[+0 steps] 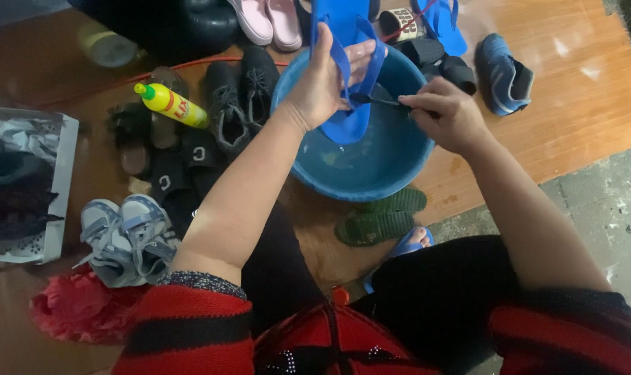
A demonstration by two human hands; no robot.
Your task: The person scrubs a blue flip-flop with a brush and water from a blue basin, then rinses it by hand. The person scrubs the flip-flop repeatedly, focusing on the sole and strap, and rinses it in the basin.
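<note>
Flip-flop (350,104): blue, held upright over the basin, heel end down and touching the water line or just above it; I cannot tell which. Its strap faces the camera.
Left hand (326,83): wrapped around the flip-flop from the left, fingers (360,54) closed behind the sole and through the strap, thumb up along the edge.
Right hand (447,114): fingers pinched together on a thin dark brush (381,101), whose tip lies against the flip-flop near its middle.
Basin (399,163): round, blue, on the wooden floor (579,104), with a little cloudy water in the bottom.
Green sandals (381,217): a pair lying just beside the basin's near rim.
Yellow bottle (171,105): lying on its side left of the basin, green cap pointing left.
Black shoes (240,97): a laced pair between the bottle and the basin, touching its rim.
Grey-blue sandals (124,239): a small strapped pair near the left elbow.
Blue sneaker (503,75): on the floor right of the basin, well apart from the hands.
Pink shoes (268,21): at the top edge, behind the basin.
Second flip-flop (444,24): blue, behind the basin at the top.
Sleeves (190,326): red with black stripes, pushed up on both arms.
</note>
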